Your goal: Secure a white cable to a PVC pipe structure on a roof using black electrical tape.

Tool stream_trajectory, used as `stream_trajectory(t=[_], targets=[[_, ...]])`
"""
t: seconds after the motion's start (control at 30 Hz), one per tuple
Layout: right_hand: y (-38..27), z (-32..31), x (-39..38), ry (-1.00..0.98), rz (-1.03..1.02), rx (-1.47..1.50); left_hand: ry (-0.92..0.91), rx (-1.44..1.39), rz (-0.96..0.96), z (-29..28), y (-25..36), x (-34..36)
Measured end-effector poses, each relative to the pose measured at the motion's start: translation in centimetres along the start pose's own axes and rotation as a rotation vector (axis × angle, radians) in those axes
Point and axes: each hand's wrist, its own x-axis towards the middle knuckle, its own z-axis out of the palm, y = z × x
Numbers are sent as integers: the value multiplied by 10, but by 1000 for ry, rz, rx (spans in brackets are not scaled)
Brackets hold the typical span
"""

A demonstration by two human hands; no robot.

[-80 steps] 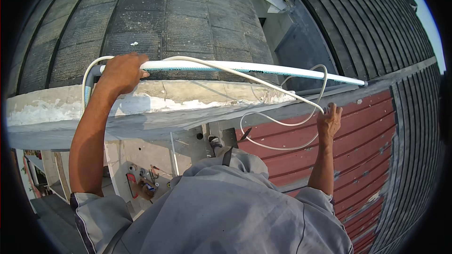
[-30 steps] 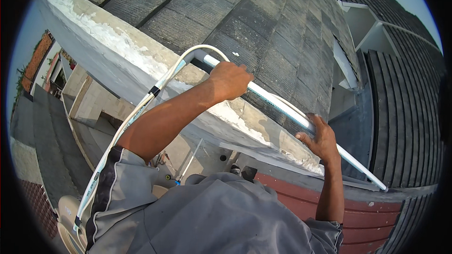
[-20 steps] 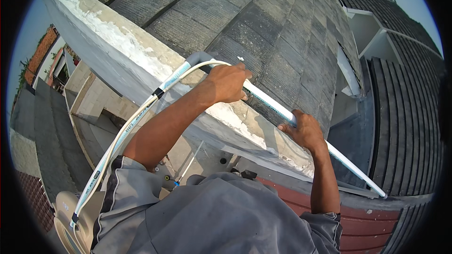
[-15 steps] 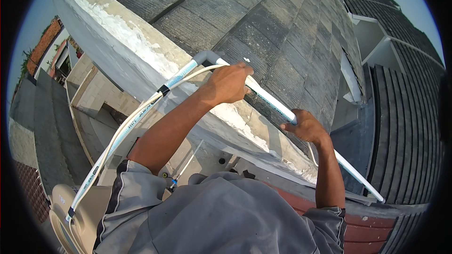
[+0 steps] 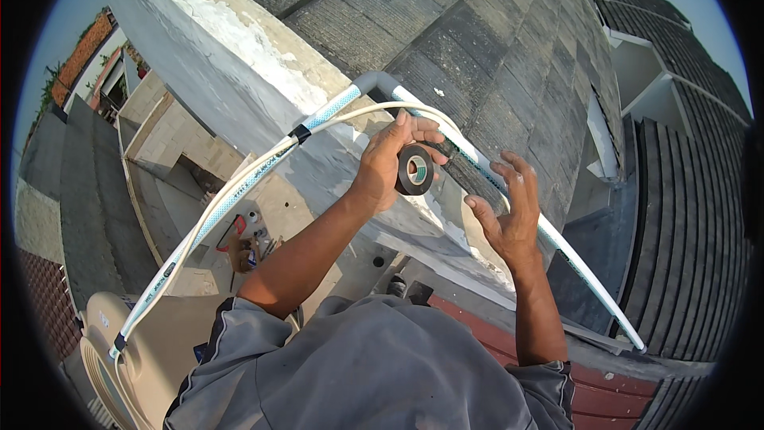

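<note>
Since half a second ago both our hands have let go of the white pipe (image 5: 509, 191): our left hand (image 5: 390, 163) now holds a roll of black tape (image 5: 415, 169), and our right hand (image 5: 505, 211) has come off the pipe and hangs open just beside it. The left hand pinches the roll between thumb and fingers, with the roll's round hole facing us, at about 3 o'clock of the palm. The right hand stands at 4 o'clock of the roll, near it but apart, fingers spread wide and the palm turned toward the tape, gripping nothing. The pipe runs from an elbow bend (image 5: 374, 84) at 12 o'clock of our left hand down toward 4 o'clock, passing behind both hands to its far end near the lower right. From the bend a second stretch of pipe runs toward 7 o'clock, with a white cable (image 5: 239, 179) lying along it and bound to it by a black band of tape (image 5: 300, 134); the cable also loops over the elbow just above our left fingers. The pipe lies over the pale concrete ledge (image 5: 231, 40), and the grey tiled roof (image 5: 446, 16) rises at 12 o'clock. At 7 o'clock stands a beige outdoor unit (image 5: 135, 350).
</note>
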Motion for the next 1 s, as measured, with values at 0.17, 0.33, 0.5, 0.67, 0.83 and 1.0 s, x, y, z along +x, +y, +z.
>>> stream_trajectory(t=[0.17,0.33,0.5,0.67,0.83,1.0], targets=[[-70,35,-18,-101,-13,226,11,94,13,11,-12,-16],[-57,55,-34,-115,125,506,-73,324,124,24,-10,-37],[-44,55,-49,-89,180,692,-147,-35,-45,36,2,-46],[-39,55,-56,-107,247,807,-206,284,-1,12,-9,-57],[-42,48,-50,-106,294,774,-102,413,112,15,-15,-61],[-43,50,-44,-114,235,649,25,133,20,18,-28,-65]])
